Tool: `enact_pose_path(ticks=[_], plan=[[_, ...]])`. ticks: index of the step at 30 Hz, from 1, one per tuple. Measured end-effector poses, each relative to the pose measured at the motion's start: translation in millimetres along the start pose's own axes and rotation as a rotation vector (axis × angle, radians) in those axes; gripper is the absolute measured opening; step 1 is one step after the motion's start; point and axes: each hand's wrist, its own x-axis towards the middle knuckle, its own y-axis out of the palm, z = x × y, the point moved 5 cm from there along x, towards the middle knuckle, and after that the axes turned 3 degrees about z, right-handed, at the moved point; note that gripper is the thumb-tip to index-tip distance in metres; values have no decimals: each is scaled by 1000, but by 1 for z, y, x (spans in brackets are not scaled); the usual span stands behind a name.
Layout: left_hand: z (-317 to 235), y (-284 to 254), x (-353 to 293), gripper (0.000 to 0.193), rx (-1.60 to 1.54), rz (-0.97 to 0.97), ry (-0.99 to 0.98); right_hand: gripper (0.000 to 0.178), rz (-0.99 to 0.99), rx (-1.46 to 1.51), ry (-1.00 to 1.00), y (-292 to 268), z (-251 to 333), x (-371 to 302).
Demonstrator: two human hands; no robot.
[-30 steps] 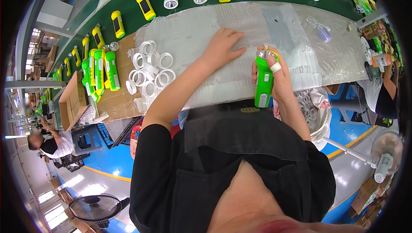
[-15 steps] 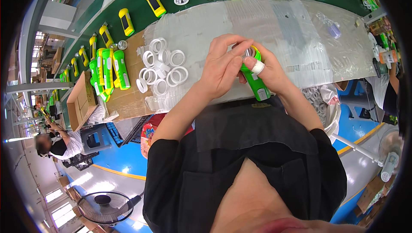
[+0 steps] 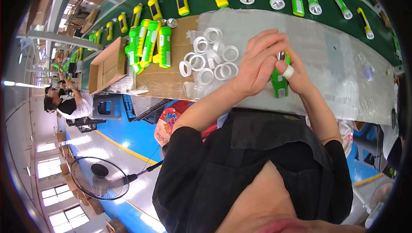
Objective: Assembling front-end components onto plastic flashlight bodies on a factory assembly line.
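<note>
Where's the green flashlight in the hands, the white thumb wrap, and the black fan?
Green flashlight [image 3: 279, 84], head view: lower body.
White thumb wrap [image 3: 288, 71], head view: its middle.
Black fan [image 3: 99, 170], head view: its hub.

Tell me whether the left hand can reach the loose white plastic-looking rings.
Probably yes: the white rings lie just left of the left hand, nothing visible between, though it is busy at the green tubular flashlight.

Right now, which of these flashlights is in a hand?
The green flashlight in the right hand; others nearby lie on the green table or piled on cardboard.
</note>
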Motion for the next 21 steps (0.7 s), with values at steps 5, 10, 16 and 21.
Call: enact_pose_path(ticks=[5, 10, 16, 21], plan=[[63, -77, 17, 49, 543, -48, -323, 35, -74, 150, -153, -28, 5, 44], [130, -121, -9, 73, 971, 629, -830, 30, -150, 39, -100, -41, -17, 48], [119, -112, 18, 44, 481, 395, -803, 29, -146, 69, -109, -41, -19, 46], [65, -51, 44, 19, -577, -5, -610, 36, -97, 35, -128, -40, -17, 42]])
